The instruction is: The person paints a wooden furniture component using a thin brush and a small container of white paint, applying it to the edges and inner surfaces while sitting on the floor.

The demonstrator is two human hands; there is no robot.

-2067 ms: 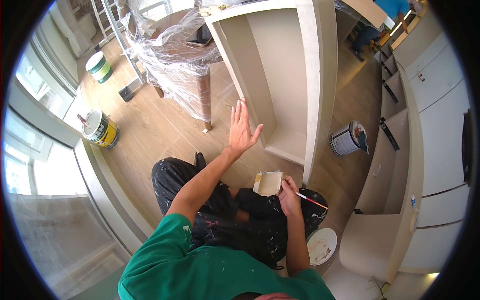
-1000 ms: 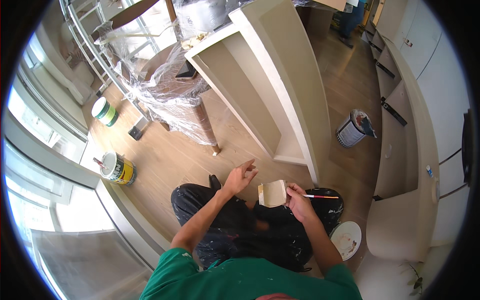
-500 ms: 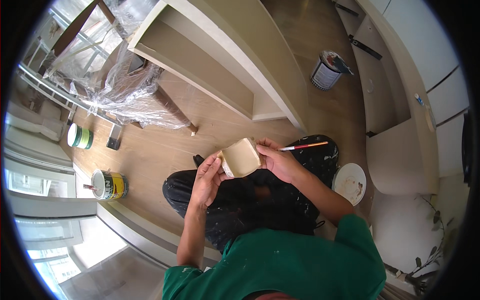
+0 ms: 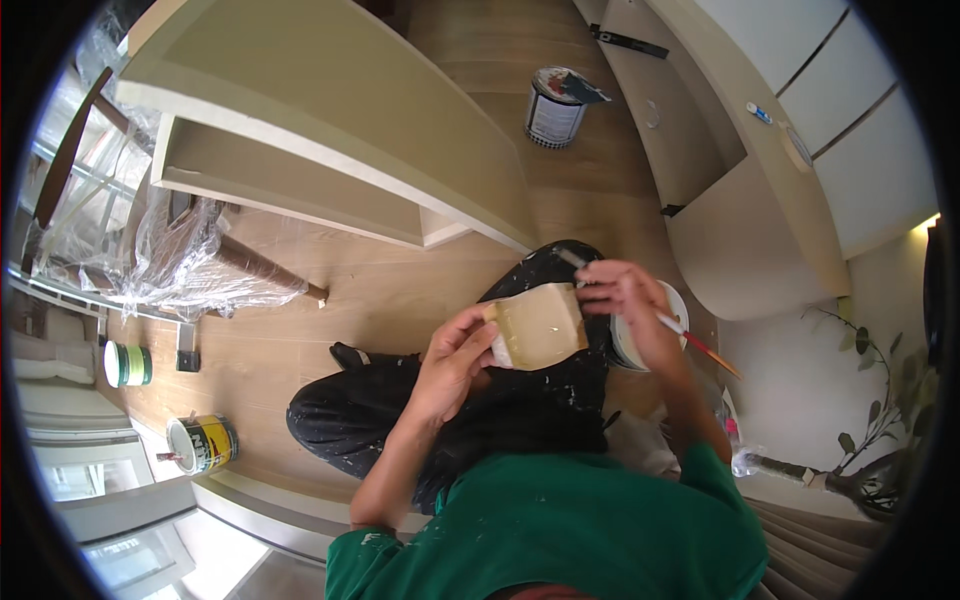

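My left hand (image 4: 455,365) grips a small squarish tub (image 4: 540,328) by its near left side, thumb over the rim. Cream-coloured paint or a similar coating lies inside it, and its outer wall looks smeared. Just right of the tub, my right hand (image 4: 625,295) is slightly blurred, with its fingers around a thin paintbrush. The brush's red handle (image 4: 708,352) sticks out toward the lower right, while a greyish tip shows beyond the fingers. Behind my right forearm stands a round white container (image 4: 672,300), partly hidden.
A beige cabinet carcass (image 4: 330,110) stands ahead. Paint cans sit on the wood floor: a dark-smeared one (image 4: 556,115), a yellow-labelled one (image 4: 212,443) and a green-banded one (image 4: 128,364). Plastic-wrapped furniture (image 4: 180,240) is at left, a curved cabinet (image 4: 760,240) at right.
My right hand has left the tub's rim and moved right with the brush, which has swung round so its handle points down right. The view has shifted rightward; my left hand keeps the tub.
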